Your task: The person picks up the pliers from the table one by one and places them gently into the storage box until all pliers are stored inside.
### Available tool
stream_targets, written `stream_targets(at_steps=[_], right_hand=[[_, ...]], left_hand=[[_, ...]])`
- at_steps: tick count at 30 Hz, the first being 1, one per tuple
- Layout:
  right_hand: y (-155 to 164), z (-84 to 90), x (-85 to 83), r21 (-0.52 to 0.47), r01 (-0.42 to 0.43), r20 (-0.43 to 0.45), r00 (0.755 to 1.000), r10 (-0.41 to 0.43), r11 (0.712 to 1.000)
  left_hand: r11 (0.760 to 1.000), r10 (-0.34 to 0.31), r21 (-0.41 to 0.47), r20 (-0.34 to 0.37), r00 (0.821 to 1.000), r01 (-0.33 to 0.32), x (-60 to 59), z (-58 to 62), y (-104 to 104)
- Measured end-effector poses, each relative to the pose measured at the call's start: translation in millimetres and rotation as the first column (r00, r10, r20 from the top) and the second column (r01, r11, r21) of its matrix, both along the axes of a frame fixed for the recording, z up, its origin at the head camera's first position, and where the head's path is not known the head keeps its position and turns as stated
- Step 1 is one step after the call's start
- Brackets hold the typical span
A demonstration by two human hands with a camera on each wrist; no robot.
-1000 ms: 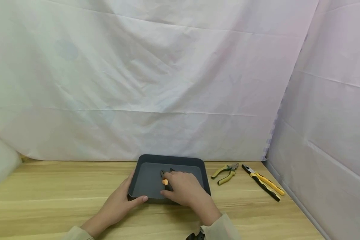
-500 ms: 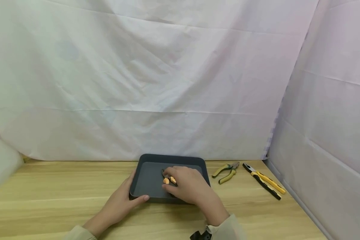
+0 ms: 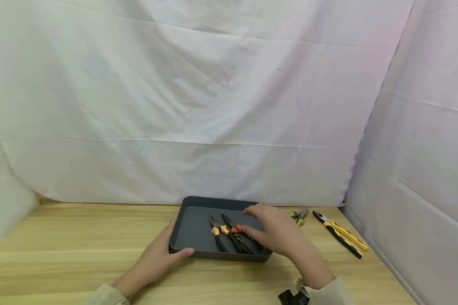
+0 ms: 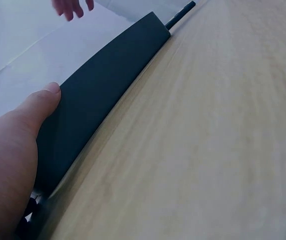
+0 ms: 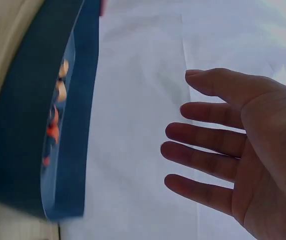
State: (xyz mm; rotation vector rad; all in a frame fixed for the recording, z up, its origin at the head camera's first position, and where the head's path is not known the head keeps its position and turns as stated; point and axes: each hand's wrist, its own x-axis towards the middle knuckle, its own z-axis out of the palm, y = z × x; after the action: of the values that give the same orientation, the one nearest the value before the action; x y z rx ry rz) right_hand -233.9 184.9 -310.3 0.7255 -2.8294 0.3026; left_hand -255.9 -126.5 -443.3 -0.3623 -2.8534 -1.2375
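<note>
A dark grey rectangular tray (image 3: 191, 231) sits on the table, held at its near left corner by my left hand (image 3: 156, 256). The thumb (image 4: 45, 100) lies against the front wall; the other fingers are behind the left side. Inside the tray lie pliers with orange-and-black handles (image 3: 216, 231) and, beside them to the right, pliers with red-and-black handles (image 3: 235, 231). Over the tray's right side hovers my right hand (image 3: 276, 231), its fingers spread and nothing between them. It partly covers the red-and-black pliers in the head view.
Right of the tray, green-handled pliers (image 3: 300, 220) lie partly hidden behind the right hand. Farther right are pliers with one yellow and one black handle (image 3: 332, 229). A white cloth (image 3: 198, 106) hangs behind the wooden table (image 3: 80, 237).
My right hand has let go of the orange-and-black pliers, leaving them in the tray, and has moved up and to the right. My left hand keeps its place on the tray.
</note>
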Motion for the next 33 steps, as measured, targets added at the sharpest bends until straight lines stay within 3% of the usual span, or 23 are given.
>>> stream_targets(at_steps=[9,15,22,30,33], right_hand=[[41.1,12.1,9.9,-0.013,0.113,-0.016,0.993,-0.113,0.993],[74.9,10.3,9.9,-0.106,0.164,0.002,0.986,-0.165,0.981],[117.9,11.1,7.9,-0.138,0.254,-0.065,0.962,-0.265,0.957],[135.5,7.8,6.5,-0.161,0.273,-0.131,0.947,-0.295,0.948],[137.6,7.3,4.7,-0.176,0.294,-0.115,0.942,-0.317,0.939]], left_hand=[[1.000,-0.007,0.007,0.009,1.000,0.007,0.4,0.6,1.8],[1.000,-0.008,0.006,-0.004,1.000,0.008,-0.7,2.1,0.6],[1.000,-0.006,0.007,0.011,1.000,0.006,-1.4,3.7,-0.4],[1.000,-0.003,0.000,0.029,1.000,0.003,2.9,3.4,-3.7],[1.000,-0.001,-0.002,0.021,1.000,0.001,4.1,4.2,-5.4]])
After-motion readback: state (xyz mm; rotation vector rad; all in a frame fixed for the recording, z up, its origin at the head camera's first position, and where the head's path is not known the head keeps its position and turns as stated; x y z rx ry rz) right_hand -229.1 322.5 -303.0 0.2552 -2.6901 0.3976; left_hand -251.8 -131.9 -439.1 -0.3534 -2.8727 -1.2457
